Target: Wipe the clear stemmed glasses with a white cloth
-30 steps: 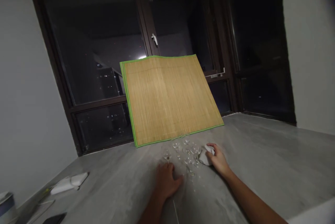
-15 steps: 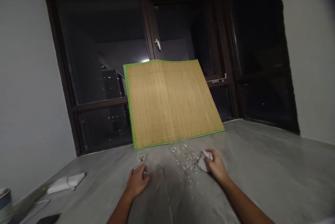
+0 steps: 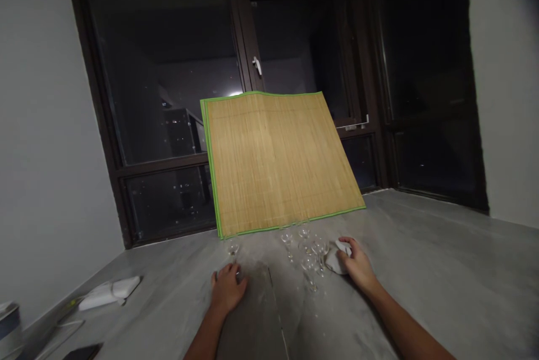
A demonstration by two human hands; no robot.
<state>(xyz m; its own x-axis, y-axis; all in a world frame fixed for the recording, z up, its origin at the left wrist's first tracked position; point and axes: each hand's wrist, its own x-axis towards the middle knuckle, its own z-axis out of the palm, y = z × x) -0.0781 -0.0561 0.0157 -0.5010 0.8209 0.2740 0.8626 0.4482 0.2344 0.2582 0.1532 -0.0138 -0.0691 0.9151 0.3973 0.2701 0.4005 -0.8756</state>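
A clear stemmed glass (image 3: 232,247) stands at the left, its bowl showing just beyond the fingers of my left hand (image 3: 228,288). Those fingers are curled down at the lower part of the glass, and a clear edge shows between thumb and forefinger; the grip itself is partly hidden. My right hand (image 3: 357,266) pinches a crumpled white cloth (image 3: 334,261) against the grey surface. Just left of the cloth, several clear stemmed glasses (image 3: 309,261) stand close together, overlapping in view.
A green-edged bamboo mat (image 3: 282,163) leans against the dark window behind the glasses. On the left lie a white bundle with a cord (image 3: 110,291) and a dark flat object (image 3: 84,351), near a container (image 3: 10,329). A thin seam runs along the grey surface (image 3: 442,270).
The whole view has shifted slightly, so things sit a little to the right. Both hands keep nearly the same places, the left by its glass and the right on the cloth.
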